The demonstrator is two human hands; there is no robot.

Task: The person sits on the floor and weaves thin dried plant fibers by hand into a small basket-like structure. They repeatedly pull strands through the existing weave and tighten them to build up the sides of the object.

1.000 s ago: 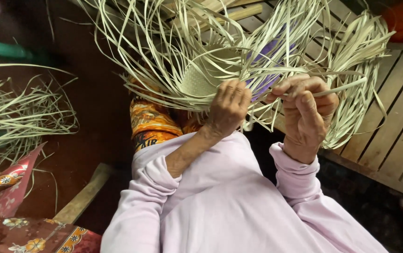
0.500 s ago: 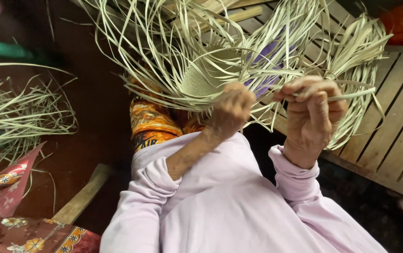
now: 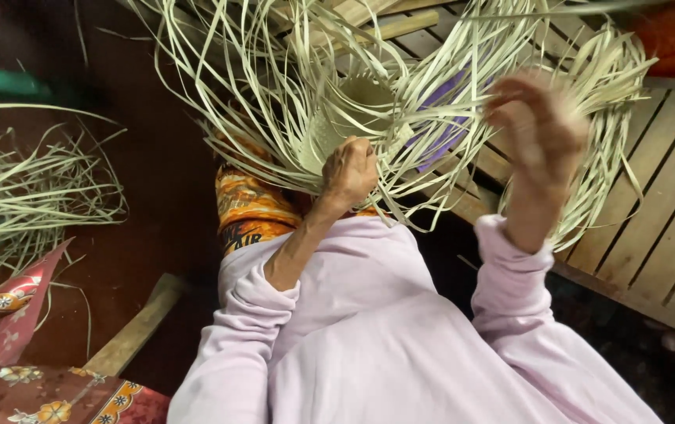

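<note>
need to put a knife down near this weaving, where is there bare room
Bare dark red floor lies between the loose pale strip pile and the orange patterned cloth. Slatted wooden platform is bare at right. Crowded around the half-woven pale strip piece the left hand grips.

Loose strips (image 3: 31,188) — slatted bench (image 3: 667,228) — patterned cloth (image 3: 8,314).

Pale green strips (image 3: 290,102), lilac sleeves (image 3: 510,275)

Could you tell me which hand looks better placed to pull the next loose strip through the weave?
Probably the right hand: it is raised, blurred with motion, among the loose strips. The left hand is closed on the woven piece, steadying it, so it seems less free.
</note>
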